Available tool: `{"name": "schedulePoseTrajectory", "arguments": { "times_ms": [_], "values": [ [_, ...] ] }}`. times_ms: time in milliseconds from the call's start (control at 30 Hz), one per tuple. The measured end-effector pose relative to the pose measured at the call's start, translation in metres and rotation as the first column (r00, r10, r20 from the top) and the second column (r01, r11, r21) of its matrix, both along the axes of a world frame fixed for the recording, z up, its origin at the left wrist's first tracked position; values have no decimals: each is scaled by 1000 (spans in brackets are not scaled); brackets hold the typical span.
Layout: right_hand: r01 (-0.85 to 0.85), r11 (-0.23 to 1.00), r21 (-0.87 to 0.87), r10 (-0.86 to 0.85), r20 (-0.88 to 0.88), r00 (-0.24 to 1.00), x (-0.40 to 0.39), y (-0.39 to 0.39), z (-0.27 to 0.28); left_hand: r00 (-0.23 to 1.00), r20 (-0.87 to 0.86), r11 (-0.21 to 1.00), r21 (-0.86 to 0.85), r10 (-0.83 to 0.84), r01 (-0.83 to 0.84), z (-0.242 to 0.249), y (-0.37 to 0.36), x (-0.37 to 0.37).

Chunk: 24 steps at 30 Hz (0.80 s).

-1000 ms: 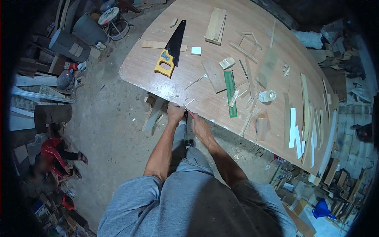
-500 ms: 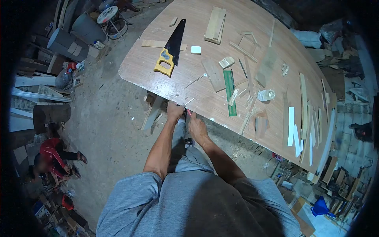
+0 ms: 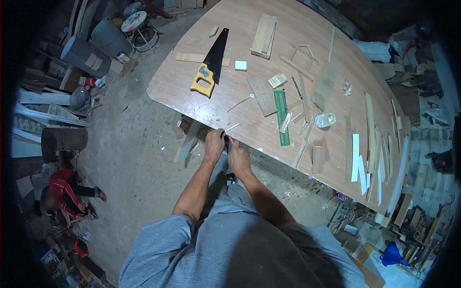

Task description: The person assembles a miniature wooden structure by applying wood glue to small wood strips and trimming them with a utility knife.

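Note:
My left hand is closed around a thin pale wooden sliver at the near edge of the big wooden table. Close beside it, my right hand grips a small red-handled tool whose tip meets the sliver; the blade is too small to make out. Both hands nearly touch. Farther up the table lies a handsaw with a yellow handle and black blade, and a green ruler sits to the right of my hands.
Wood strips, offcuts and blocks litter the table, with a crumpled plastic bottle among them. Scrap timber leans under the table edge. A person in red crouches on the concrete floor at left. A stool and grey buckets stand at the top left.
My right hand has drawn closer to my left, so the two now nearly meet at the table edge. The view has shifted slightly.

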State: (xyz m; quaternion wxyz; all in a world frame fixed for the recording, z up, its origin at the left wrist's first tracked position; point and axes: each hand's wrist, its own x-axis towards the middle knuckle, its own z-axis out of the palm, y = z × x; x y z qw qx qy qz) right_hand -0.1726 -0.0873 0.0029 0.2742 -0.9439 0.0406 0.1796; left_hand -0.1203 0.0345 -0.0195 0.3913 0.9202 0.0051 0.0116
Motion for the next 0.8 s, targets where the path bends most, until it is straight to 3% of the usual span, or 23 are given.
{"name": "schedulePoseTrajectory", "arguments": {
  "times_ms": [67,133,433,700,800],
  "values": [
    [-3,999,40,2,36,999,-5,3,-5,1000,14,998,69,-8,7,-1,3,-5],
    [5,999,45,-6,29,1000,-7,3,-4,993,120,999,-36,-3,7,-3,7,-2],
    [-7,1000,28,7,12,1000,5,2,1,971,24,967,98,-239,236,4,26,8],
    [44,998,48,-42,-47,998,6,9,8,954,38,945,154,-296,287,9,26,4],
    [17,999,45,-17,7,1000,14,5,12,944,84,938,173,-318,301,5,25,16]
  ]
}}
